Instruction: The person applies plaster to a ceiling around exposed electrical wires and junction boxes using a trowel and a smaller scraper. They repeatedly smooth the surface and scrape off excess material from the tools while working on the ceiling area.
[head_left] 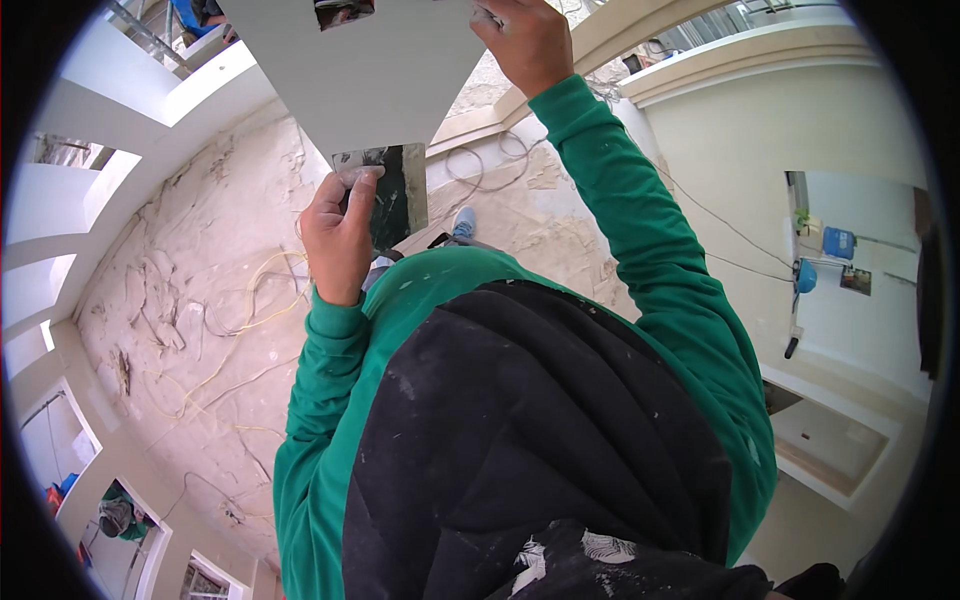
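My left hand is closed on a flat, dark rectangular plate, with the thumb lying across its upper face. Pale smears mark the plate's edge and my fingers. Raised at the top of the view, my right hand has its fingers curled beside a white wall surface. Whatever those fingers hold is too cut off by the frame's edge to make out. The white surface narrows down toward the plate and has a small opening near the top.
Crumpled, dusty covering lies over the floor, with a yellow cable trailing across it. Framed wall openings line the left. A person is beyond one at lower left. To the right, a pale wall has hanging wires.
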